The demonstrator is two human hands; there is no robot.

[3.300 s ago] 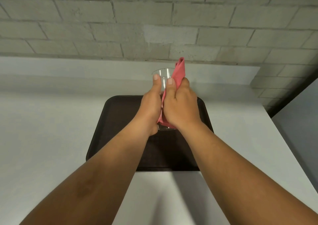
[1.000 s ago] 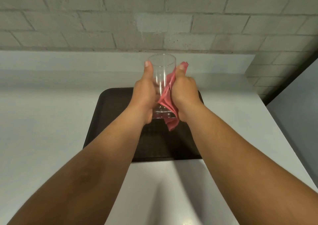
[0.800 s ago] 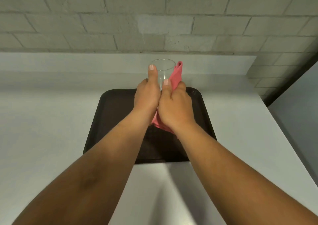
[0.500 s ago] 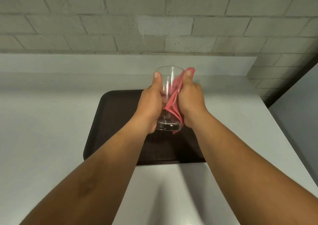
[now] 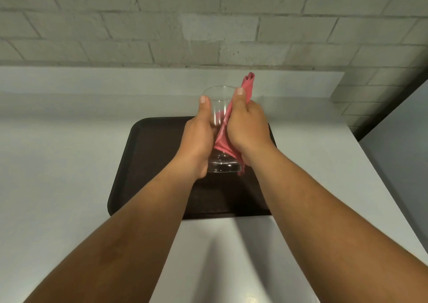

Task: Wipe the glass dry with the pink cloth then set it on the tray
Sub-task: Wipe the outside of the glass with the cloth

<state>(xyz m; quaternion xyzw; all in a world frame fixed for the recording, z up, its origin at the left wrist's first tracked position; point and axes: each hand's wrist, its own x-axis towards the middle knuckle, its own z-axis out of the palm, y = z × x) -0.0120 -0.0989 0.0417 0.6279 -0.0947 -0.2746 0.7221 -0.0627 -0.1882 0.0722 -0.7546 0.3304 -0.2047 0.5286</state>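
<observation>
We see the glass (image 5: 218, 126) held upright in the air above the far half of the dark tray (image 5: 150, 163), not touching it. The left hand (image 5: 196, 140) wraps its left side, thumb up along the wall. The right hand (image 5: 246, 128) presses the pink cloth (image 5: 225, 140) against the glass's right side — fingers curled round the cloth, one end poking up past the rim, another hanging by the base. The tray lies on the white counter (image 5: 58, 163), near its far edge, under a grey brick wall (image 5: 208, 24). Both forearms cover the tray's near edge — hands hide most of the glass.
</observation>
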